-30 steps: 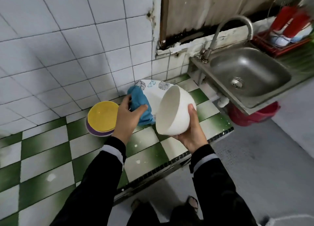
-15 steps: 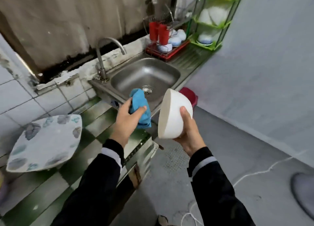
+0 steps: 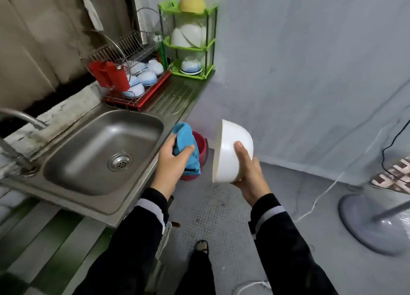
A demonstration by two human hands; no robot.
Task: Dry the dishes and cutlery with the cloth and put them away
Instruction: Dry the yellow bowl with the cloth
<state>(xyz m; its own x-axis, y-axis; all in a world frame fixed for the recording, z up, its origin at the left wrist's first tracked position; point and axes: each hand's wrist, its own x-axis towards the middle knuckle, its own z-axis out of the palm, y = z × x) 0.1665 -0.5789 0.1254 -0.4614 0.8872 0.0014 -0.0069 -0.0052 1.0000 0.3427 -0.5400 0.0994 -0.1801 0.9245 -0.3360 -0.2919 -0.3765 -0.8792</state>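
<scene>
**Bowl in one hand, cloth in the other**

Got the white bowl [image 3: 230,153] gripped in the right hand [image 3: 249,177], thumb pressed over the outside wall, fingers cupped under the base. Held tipped on its side with the mouth facing left, up in the air over the grey floor [image 3: 221,208], off the front of the steel sink [image 3: 88,184].

Got the blue cloth [image 3: 185,144] bunched up in the left hand [image 3: 170,164], thumb pinching it against the fingers. Just beside the bowl, not touching it, hovering off the sink's front right corner.

Can spot a red bucket [image 3: 200,146] on the floor right behind the cloth, half hidden by it.

Moving out left: drain [image 3: 120,161] in the middle of the basin, and a faucet [image 3: 22,117] curving in from the far left.

Further back on the draining board [image 3: 177,95], a red dish rack [image 3: 144,99] loaded with small blue-rimmed bowls [image 3: 146,77] turned upside down, plus a red cutlery holder [image 3: 111,75] on its near side.

Past that, a green corner shelf [image 3: 209,45]: yellow bowl [image 3: 192,3] on top, white bowls [image 3: 188,37] on the middle tier, one blue-patterned bowl [image 3: 190,66] at the bottom.

Over on the right, a grey fan base [image 3: 372,226] on the floor. Green-and-white tiled tabletop [image 3: 44,239] at lower left.
</scene>
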